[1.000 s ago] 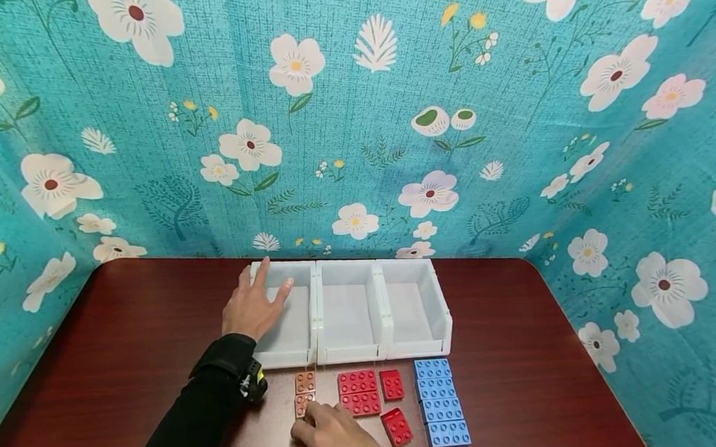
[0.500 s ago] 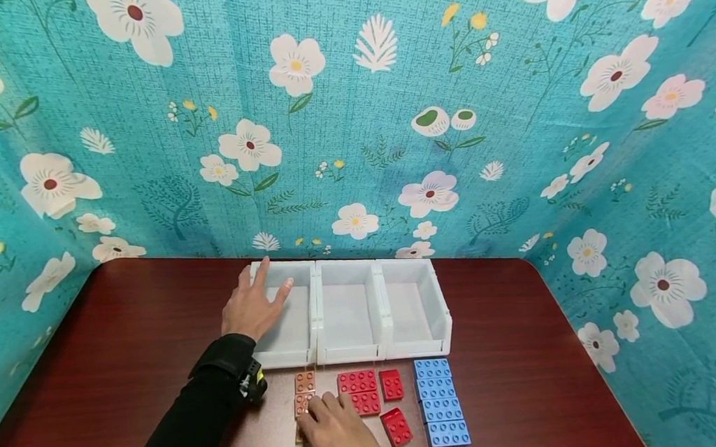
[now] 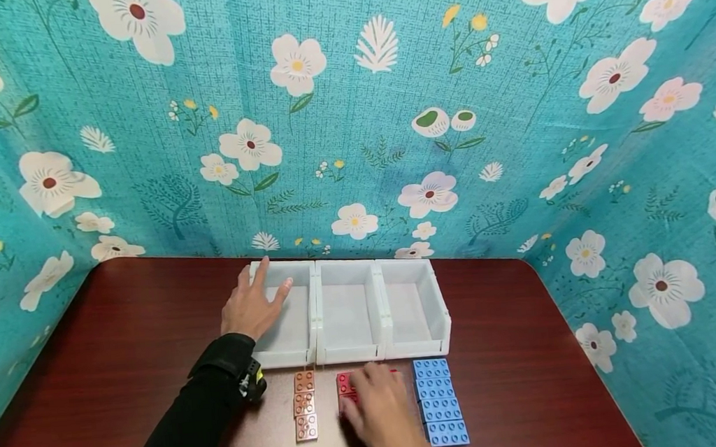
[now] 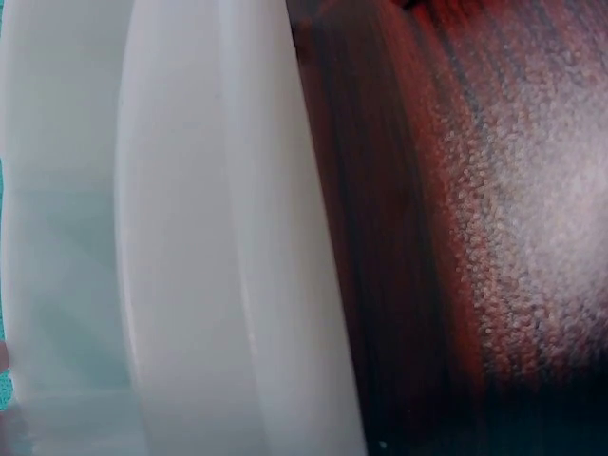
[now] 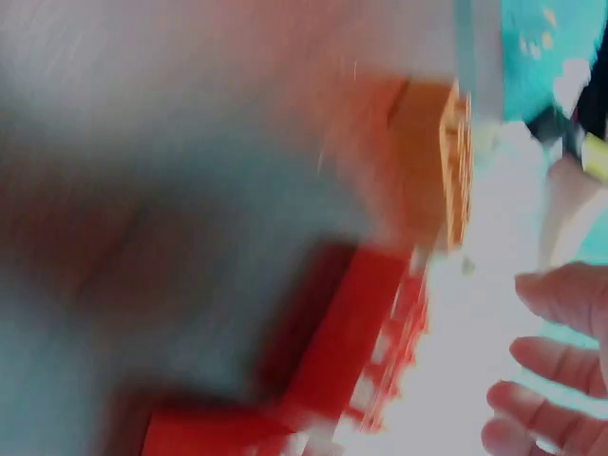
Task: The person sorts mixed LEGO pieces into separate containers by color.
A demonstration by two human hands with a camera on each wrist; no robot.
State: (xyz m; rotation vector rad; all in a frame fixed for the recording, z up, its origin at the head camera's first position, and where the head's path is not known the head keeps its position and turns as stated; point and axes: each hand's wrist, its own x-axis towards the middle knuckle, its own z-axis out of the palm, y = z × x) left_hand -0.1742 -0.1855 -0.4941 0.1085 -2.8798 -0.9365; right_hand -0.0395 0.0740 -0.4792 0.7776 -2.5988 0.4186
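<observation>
My left hand (image 3: 251, 305) lies with spread fingers over the left end of a row of white bins (image 3: 289, 359); the thumb reaches over the leftmost one. A white bin wall (image 4: 190, 237) fills much of the left wrist view. Above the red toy building bricks (image 3: 344, 381) is my right hand (image 3: 382, 411), which hides most of them. Its fingers (image 5: 551, 356) appear apart in the right wrist view, with nothing between them. A red brick (image 5: 347, 332) and an orange brick (image 5: 427, 161) stand a short way from those fingers. Three orange bricks (image 3: 305, 404) form a column left of the right hand.
Several blue bricks (image 3: 438, 399) are lined up in a column to the right of the red ones. The bins stand side by side near the back edge of the dark wood table (image 3: 507, 352). A teal floral cloth (image 3: 352, 147) hangs behind and at both sides.
My right hand has left the orange bricks and moved right, over the red ones. The nearest orange brick, covered before, now shows below the other two. My left hand has stayed put.
</observation>
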